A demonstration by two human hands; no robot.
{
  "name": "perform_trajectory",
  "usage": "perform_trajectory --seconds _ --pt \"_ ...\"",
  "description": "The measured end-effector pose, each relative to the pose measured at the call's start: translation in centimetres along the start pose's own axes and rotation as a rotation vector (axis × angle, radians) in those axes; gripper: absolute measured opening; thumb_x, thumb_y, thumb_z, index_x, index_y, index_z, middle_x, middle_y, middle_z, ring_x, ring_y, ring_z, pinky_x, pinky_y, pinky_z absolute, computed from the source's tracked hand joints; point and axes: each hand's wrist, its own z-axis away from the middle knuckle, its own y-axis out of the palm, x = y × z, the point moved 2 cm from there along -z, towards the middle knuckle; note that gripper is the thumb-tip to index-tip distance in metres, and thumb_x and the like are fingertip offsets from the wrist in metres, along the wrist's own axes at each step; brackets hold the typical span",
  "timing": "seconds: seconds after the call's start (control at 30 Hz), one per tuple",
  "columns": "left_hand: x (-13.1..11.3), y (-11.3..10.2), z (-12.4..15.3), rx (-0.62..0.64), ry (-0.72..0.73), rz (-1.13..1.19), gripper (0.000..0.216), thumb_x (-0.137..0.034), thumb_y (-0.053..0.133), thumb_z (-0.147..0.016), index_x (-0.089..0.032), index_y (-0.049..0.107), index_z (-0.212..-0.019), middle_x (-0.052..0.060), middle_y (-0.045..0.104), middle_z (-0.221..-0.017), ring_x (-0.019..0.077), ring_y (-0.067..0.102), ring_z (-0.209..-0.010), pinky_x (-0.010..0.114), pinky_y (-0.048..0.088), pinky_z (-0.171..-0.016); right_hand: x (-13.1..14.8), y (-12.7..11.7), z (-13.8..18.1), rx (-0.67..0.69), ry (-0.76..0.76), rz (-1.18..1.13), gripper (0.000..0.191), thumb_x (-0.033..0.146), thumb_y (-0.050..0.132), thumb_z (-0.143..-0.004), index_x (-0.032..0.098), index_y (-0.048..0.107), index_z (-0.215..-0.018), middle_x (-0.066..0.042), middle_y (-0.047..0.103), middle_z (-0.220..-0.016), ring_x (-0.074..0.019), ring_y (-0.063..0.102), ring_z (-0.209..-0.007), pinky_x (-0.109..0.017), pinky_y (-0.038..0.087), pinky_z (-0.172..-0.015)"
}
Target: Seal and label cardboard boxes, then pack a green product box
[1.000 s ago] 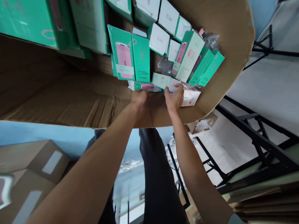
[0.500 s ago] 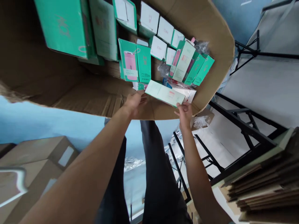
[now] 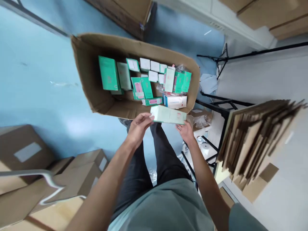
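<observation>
A long pale-green product box (image 3: 167, 114) is held level between my two hands at the near edge of a big cardboard carton (image 3: 108, 110). My left hand (image 3: 140, 125) pinches its left end. At its right end my right hand (image 3: 185, 130) grips the lower corner. Inside the carton stand several green and white boxes, among them a large green box (image 3: 107, 73) on the left and a box with a pink bottle picture (image 3: 139, 88). A white box (image 3: 176, 101) lies just beyond the held one, beside clear plastic wrap.
Brown cartons (image 3: 81, 173) are stacked at the lower left, near a bent white tube (image 3: 49, 179). Flattened cardboard sheets (image 3: 252, 138) stand on the right by black metal table legs (image 3: 211, 107). A small open carton (image 3: 201, 118) holds plastic wrap.
The pale-green box has come up and back toward me, over the carton's near edge. My left hand now grips its left end. The view has pulled back, showing more of the room.
</observation>
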Motion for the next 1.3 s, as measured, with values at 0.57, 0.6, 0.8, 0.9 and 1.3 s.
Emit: perform_trajectory --seconds 0.57,0.6,0.8,0.9,1.3 --pt "-12.7 12.7 29.9 0.408 0.453 -0.668 0.048 -0.063 0.097 -0.07 -0.026 0.074 -0.09 0.006 0.077 -0.095 0.0268 0.075 -0.095 0.044 0.064 -0.1 5.5 -6.2 22.0 0.231 -0.058 -0.564 0.028 0.035 0.06 -0.086 0.024 0.073 -0.108 -0.004 0.085 -0.097 -0.0258 0.075 -0.098 -0.037 0.065 -0.086" --pt "-13.0 12.9 31.1 0.436 0.461 -0.688 0.048 -0.062 0.097 -0.07 -0.026 0.074 -0.091 0.006 0.077 -0.096 0.0265 0.075 -0.095 0.044 0.065 -0.099 5.1 -6.6 23.3 0.248 -0.075 -0.601 0.028 0.035 0.06 -0.086 0.024 0.072 -0.108 -0.004 0.085 -0.097 -0.0262 0.076 -0.099 -0.037 0.065 -0.087" --pt "-13.8 12.9 37.4 0.66 0.491 -0.824 0.048 -0.059 0.095 -0.075 -0.023 0.071 -0.095 0.004 0.076 -0.098 0.0234 0.075 -0.095 0.042 0.065 -0.099 0.8 -8.6 31.3 0.296 -0.207 -0.803 0.034 0.035 0.06 -0.082 0.024 0.07 -0.113 -0.006 0.085 -0.102 -0.0293 0.077 -0.111 -0.042 0.066 -0.097" --pt "-13.0 12.9 39.8 0.816 0.47 -0.903 0.045 -0.058 0.094 -0.078 -0.024 0.071 -0.097 0.004 0.077 -0.098 0.0238 0.076 -0.098 0.041 0.065 -0.1 -2.8 -9.3 35.0 0.269 -0.275 -0.881 0.038 0.037 0.059 -0.081 0.023 0.069 -0.115 -0.007 0.085 -0.104 -0.0302 0.078 -0.111 -0.04 0.067 -0.092" --pt "0.9 14.6 47.9 1.475 0.316 -1.156 0.057 -0.058 0.094 -0.08 -0.023 0.07 -0.119 0.008 0.08 -0.113 0.0253 0.077 -0.109 0.044 0.065 -0.107 -20.9 -14.1 43.6 -0.023 -0.448 -1.275 0.034 0.039 0.065 -0.088 0.022 0.07 -0.117 -0.009 0.086 -0.107 -0.0317 0.082 -0.104 -0.044 0.069 -0.092"
